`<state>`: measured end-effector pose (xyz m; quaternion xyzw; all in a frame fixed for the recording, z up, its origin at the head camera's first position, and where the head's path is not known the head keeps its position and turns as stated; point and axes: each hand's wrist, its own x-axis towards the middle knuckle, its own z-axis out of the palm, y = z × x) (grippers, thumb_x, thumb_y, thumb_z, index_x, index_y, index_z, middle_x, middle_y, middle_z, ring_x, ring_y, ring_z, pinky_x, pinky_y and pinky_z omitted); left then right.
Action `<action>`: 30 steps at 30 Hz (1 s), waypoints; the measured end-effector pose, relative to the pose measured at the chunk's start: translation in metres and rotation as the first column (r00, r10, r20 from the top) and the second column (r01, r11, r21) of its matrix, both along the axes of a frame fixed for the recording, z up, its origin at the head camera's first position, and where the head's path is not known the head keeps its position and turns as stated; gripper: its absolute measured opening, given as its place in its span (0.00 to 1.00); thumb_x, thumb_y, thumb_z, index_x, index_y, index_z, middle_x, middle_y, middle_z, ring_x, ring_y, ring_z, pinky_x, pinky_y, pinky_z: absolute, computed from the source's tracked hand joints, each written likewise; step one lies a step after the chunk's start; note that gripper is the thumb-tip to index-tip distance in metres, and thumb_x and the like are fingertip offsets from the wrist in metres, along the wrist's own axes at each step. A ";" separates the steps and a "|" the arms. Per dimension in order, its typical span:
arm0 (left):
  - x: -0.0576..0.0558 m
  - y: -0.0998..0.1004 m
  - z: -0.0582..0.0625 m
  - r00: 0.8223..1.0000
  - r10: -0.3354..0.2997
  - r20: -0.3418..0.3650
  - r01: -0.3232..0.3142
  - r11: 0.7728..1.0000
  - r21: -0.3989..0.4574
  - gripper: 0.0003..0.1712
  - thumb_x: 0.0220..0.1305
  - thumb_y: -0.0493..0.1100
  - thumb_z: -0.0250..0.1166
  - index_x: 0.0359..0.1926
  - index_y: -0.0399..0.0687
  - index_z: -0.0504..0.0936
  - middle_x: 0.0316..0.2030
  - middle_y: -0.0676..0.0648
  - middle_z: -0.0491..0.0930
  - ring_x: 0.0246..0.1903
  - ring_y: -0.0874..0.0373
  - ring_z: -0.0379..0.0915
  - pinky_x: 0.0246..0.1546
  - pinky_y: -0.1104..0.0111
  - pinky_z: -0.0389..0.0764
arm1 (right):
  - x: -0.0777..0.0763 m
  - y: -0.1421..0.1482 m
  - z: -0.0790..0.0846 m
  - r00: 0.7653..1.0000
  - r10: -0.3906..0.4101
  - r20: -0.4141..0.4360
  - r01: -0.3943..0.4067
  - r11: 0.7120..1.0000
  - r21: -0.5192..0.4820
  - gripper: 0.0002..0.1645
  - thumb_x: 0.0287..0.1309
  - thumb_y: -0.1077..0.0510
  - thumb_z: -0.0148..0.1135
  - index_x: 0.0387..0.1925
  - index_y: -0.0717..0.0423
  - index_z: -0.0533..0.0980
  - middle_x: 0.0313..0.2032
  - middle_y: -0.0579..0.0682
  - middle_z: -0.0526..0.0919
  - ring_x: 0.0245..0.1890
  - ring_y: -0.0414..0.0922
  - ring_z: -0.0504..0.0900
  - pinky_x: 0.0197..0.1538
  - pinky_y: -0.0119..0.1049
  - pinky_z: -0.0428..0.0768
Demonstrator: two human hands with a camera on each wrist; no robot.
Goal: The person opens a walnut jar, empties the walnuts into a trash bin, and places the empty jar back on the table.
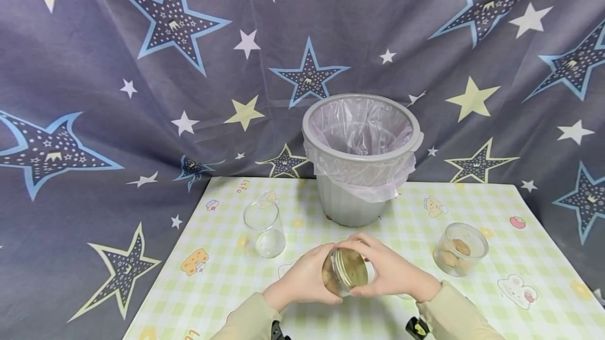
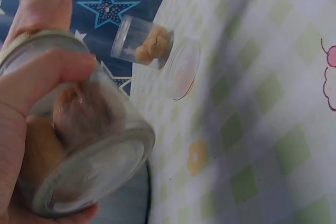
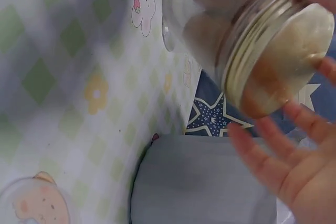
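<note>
Sleeves at bottom centre: my left fingers grip the jar, right fingers clasp its lid, probably for twisting; next calls for steady counter-hold

From above, a head-worn camera faces forward and down across most of the surface to a star-patterned curtain, the jar low in the middle of its wide frame. At close range, the left wrist camera looks past the jar's base, its picture turned sideways, toward the tub that the head view shares. The right wrist camera, also near and turned sideways, views the jar's lid and shares the gray bin with the head view. All three catch the jar.
</note>
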<state>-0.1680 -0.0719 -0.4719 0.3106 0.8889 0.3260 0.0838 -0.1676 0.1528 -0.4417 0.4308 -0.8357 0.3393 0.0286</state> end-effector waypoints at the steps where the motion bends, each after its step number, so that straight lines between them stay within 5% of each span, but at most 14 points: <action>1: 0.000 0.001 0.000 1.000 0.011 -0.011 -0.011 1.000 -0.005 0.56 0.37 0.52 0.79 0.67 0.45 0.60 0.59 0.49 0.71 0.55 0.55 0.69 0.54 0.61 0.77 | 0.001 -0.001 0.001 0.999 -0.031 0.038 0.030 0.999 0.013 0.46 0.44 0.45 0.74 0.63 0.53 0.66 0.54 0.49 0.70 0.50 0.44 0.74 0.46 0.38 0.80; 6: 0.001 0.005 0.000 0.993 0.047 -0.106 -0.054 0.996 -0.064 0.56 0.36 0.53 0.78 0.66 0.40 0.61 0.57 0.47 0.72 0.54 0.53 0.70 0.54 0.61 0.77 | 0.004 -0.008 0.003 0.946 -0.223 0.236 0.200 0.973 0.118 0.45 0.51 0.36 0.65 0.65 0.50 0.64 0.54 0.55 0.73 0.49 0.52 0.78 0.45 0.47 0.80; 12: 0.002 0.007 0.002 0.986 0.052 -0.156 -0.067 0.993 -0.092 0.56 0.36 0.52 0.78 0.65 0.39 0.61 0.57 0.46 0.72 0.55 0.52 0.70 0.55 0.60 0.77 | 0.005 -0.014 0.003 0.916 -0.290 0.278 0.261 0.956 0.135 0.45 0.49 0.36 0.66 0.64 0.53 0.65 0.54 0.60 0.74 0.49 0.56 0.78 0.44 0.54 0.80; 22: 0.000 0.003 0.001 0.994 0.032 -0.105 -0.038 0.998 -0.056 0.54 0.37 0.53 0.77 0.64 0.44 0.63 0.55 0.49 0.73 0.54 0.55 0.71 0.54 0.64 0.76 | 0.005 -0.011 -0.003 0.979 -0.189 0.080 0.183 0.980 0.073 0.44 0.46 0.40 0.71 0.61 0.54 0.68 0.50 0.52 0.75 0.46 0.48 0.79 0.45 0.45 0.81; 30: 0.000 -0.001 0.001 1.000 0.001 0.015 -0.002 1.000 0.025 0.54 0.37 0.51 0.79 0.66 0.49 0.62 0.58 0.51 0.71 0.54 0.58 0.70 0.53 0.66 0.76 | 0.005 -0.008 -0.001 0.996 -0.083 0.016 0.082 0.996 0.039 0.46 0.36 0.48 0.78 0.60 0.48 0.70 0.50 0.44 0.71 0.48 0.41 0.75 0.49 0.40 0.80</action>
